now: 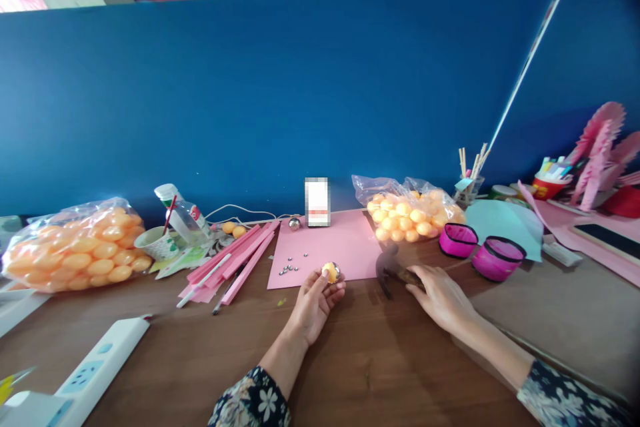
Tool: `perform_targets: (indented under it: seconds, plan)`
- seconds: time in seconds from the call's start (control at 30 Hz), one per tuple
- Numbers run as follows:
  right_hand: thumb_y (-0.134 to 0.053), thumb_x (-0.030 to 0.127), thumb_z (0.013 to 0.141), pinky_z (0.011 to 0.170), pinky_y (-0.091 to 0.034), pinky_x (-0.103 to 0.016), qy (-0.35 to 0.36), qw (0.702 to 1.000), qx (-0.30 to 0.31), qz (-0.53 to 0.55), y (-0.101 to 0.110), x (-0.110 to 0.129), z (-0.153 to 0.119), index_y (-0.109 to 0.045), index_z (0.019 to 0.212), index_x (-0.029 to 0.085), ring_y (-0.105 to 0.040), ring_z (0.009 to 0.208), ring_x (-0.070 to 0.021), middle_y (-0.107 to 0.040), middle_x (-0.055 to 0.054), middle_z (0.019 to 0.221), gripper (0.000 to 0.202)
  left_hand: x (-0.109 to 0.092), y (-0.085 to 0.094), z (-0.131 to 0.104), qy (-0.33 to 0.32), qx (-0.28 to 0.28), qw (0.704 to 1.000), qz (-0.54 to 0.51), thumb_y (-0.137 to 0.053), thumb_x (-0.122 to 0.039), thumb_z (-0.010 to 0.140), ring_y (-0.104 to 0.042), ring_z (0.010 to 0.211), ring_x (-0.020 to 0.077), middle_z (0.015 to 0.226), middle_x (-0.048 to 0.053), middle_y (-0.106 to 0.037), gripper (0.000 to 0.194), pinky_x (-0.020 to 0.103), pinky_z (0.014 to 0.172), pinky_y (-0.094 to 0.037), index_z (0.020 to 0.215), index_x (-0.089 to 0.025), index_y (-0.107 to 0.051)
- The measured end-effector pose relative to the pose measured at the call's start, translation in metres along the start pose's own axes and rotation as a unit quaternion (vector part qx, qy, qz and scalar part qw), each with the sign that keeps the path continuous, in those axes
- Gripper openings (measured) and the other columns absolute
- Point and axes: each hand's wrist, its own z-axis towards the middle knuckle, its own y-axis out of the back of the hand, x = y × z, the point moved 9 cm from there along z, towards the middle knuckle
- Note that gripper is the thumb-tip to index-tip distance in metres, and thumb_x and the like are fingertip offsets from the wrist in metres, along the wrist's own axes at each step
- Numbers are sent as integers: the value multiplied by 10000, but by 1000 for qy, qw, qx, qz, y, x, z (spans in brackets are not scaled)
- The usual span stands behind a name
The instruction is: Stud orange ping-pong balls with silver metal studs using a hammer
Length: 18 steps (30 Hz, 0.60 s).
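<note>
My left hand (320,300) is raised in front of the pink sheet (345,240). Its fingers are closed around a small yellow-orange piece (330,272) with a shiny metallic surface at its right side. I cannot tell whether these are one thing or two. My right hand (443,293) grips the handle of a claw hammer (389,268) by the sheet's right corner; the dark head points left. Several small metal balls (289,269) lie on the sheet's left part. A larger shiny metal ball (294,223) rests near its back edge.
Bags of orange balls stand left (95,250) and right (400,213). Pink strips (245,257) lie left of the sheet, beside a tilted bottle (185,213). A phone-like white screen (317,200) stands behind. Magenta cuffs (497,259) and a power strip (95,367) flank the workspace.
</note>
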Motion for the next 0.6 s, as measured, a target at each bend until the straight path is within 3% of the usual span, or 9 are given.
perform_targets:
  seconds: [0.47, 0.6]
  plan:
    - [-492, 278, 780, 742, -430, -344, -3, 999, 7, -51, 0, -4, 0, -577, 1004, 183, -542, 878, -251, -585, -88, 920, 257, -4, -8, -4, -15, 16, 999, 38, -649, -286, 715, -630, 724, 137, 882, 87, -652, 278, 243, 673, -497, 937, -134, -579]
    - [-514, 325, 783, 775, -434, -370, 10, 1000, 3, -23, 13, 10, 6, -507, 1126, 184, -531, 913, -257, -562, -93, 994, 371, -6, -15, -8, -11, 40, 998, 39, -696, -237, 665, -614, 711, 126, 878, 67, -639, 295, 235, 658, -481, 925, -141, -595]
